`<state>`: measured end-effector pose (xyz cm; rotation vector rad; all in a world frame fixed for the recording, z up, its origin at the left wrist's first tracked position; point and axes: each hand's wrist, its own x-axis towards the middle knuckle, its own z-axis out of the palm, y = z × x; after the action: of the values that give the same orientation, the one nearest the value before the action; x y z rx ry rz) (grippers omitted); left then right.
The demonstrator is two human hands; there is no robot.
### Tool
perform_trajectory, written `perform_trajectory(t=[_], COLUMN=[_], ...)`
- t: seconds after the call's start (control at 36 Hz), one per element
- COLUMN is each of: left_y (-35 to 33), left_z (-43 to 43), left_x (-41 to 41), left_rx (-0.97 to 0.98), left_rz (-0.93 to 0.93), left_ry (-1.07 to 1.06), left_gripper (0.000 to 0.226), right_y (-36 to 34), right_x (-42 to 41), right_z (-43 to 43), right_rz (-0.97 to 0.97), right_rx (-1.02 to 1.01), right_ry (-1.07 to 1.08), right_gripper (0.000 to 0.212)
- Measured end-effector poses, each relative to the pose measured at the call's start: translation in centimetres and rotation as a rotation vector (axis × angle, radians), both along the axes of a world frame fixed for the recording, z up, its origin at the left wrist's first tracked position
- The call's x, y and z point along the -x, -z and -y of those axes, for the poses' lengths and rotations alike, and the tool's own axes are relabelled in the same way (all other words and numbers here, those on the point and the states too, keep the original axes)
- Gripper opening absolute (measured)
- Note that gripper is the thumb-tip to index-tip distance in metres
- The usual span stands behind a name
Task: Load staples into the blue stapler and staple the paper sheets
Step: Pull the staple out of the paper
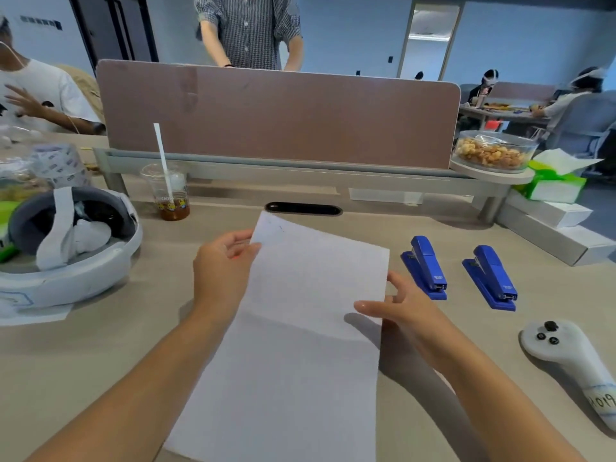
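Observation:
White paper sheets [300, 321] lie lengthwise on the desk in front of me. My left hand [223, 271] pinches their far left corner between thumb and fingers. My right hand [400, 308] rests against the right edge, thumb on top of the sheets and fingers spread beside them. Two blue staplers stand shut to the right of the paper: the nearer one [425, 266] is just beyond my right fingers, the second [491, 276] further right. No staples are visible.
A white controller [573, 358] lies at the right front. A headset [66, 241] sits at the left, a plastic cup with a straw [168, 191] behind it. A brown divider [276, 118] closes the desk's far side; a snack bowl [493, 151] and white boxes [553, 225] stand at the right.

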<state>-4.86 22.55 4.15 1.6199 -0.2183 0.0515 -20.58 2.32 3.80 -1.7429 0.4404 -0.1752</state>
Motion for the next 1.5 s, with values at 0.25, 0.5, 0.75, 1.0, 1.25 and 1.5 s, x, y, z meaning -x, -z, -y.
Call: perform_trajectory(t=[0.25,0.5,0.75,1.0,1.25,1.5], left_y=[1.3,1.8,0.2,1.7,-0.1,-2.0], left_z=[-0.6,-0.2,1.7,2.7,4.1,6.1], left_x=[-1.7,-0.6,3.6,3.0,4.6,5.8], left_rx=[0.254,-0.21,-0.703,-0.592,-0.59,-0.523], left_rz=[-0.366,0.187,0.579,0.674,0.686,0.725], left_ry=[0.003,0.033,0.402,0.302,0.464,0.419], left_gripper=[0.051,0.062,0.083,0.04,0.065,0.016], right_y=[-0.4,-1.4,-2.1,-2.8,-4.7,-7.7], right_x=[0.4,0.8,1.0,1.4,2.1,3.9], right_z=[0.1,0.6,1.0,1.2,1.0,1.8], right_rz=[0.047,0.156,0.286,0.278,0.303,0.298], right_rx=[0.131,0.455,0.442,0.479,0.565,0.932], right_ry=[-0.023,-0.007,0.059,0.108,0.056,0.155], right_gripper=[0.105,0.034,0.02,0.02,0.011,0.01])
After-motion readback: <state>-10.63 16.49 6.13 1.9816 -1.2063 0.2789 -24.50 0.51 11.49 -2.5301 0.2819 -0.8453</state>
